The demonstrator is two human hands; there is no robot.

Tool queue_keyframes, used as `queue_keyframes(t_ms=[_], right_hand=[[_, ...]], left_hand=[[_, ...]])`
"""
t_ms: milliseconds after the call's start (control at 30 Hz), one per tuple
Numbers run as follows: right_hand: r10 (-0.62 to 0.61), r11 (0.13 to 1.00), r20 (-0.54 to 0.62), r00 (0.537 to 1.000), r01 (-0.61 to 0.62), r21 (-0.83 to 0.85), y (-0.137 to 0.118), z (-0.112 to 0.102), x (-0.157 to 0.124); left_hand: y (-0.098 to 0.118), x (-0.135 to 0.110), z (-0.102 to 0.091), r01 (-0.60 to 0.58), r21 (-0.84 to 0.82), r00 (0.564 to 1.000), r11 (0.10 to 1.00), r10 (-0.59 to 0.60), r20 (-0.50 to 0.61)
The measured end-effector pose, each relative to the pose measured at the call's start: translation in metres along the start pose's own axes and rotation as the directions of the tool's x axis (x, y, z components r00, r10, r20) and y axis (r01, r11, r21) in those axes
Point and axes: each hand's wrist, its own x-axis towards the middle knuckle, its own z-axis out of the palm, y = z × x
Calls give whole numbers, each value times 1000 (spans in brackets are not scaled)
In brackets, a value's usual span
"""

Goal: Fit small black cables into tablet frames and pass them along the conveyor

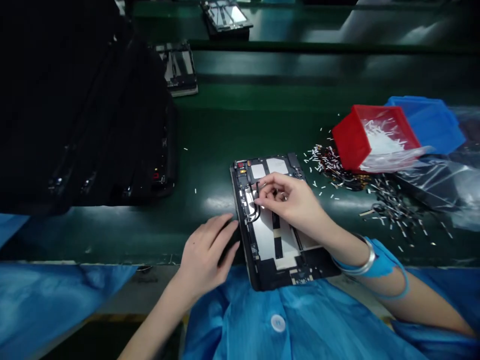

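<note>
An opened tablet [262, 240] lies at the bench's near edge, its inside facing up with silver plates, black tape and small boards showing. Over its upper left part, my right hand [287, 197] pinches a thin black cable [256, 212] that loops down to the board along the left side. A blue strap and a metal band circle that wrist. Beside the tablet's left edge is my left hand [210, 250], fingers apart and curved, with nothing seen in it; whether the fingertips touch the edge is unclear.
Stacked black tablet bodies [112, 125] fill the left. On the right stand a red bin [348, 142] of white strips and a blue bin [431, 125], beside clear plastic [442, 185] and piled small cables [397, 205]. More opened tablets [180, 67] sit farther back.
</note>
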Motion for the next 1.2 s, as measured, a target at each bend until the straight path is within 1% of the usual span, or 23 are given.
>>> queue_keyframes(t_ms=[100, 200, 300, 433, 533, 700, 867, 1033, 1200], right_hand=[[3, 998, 1, 1000, -3, -59, 0, -4, 1], [14, 996, 20, 1000, -12, -83, 0, -4, 1], [21, 996, 23, 999, -19, -91, 1, -2, 2], [23, 996, 13, 1000, -21, -90, 0, -3, 4], [37, 994, 42, 998, -32, -109, -2, -8, 8], [38, 975, 90, 995, -17, -220, -3, -16, 16], [25, 976, 107, 994, -1, -219, -2, -17, 22], [46, 979, 142, 989, -16, -205, -3, -16, 26], [73, 956, 141, 987, -29, -292, -6, -15, 28]], left_hand=[[0, 0, 4, -87, 47, 994, 995, 84, 75], [-1, 1, 5, -119, 71, 987, 990, 110, 117], [-2, 1, 6, -121, 92, 987, 988, 109, 119], [-1, 1, 7, -114, 122, 990, 986, 103, 97], [-1, 3, 7, -122, 137, 990, 983, 111, 87], [-4, 10, 4, -178, 170, 978, 969, 155, 140], [-4, 16, 2, -222, 244, 970, 944, 188, 154], [-1, 23, 4, -254, 175, 959, 951, 223, 176], [-1, 26, 5, -253, 165, 950, 953, 212, 229]])
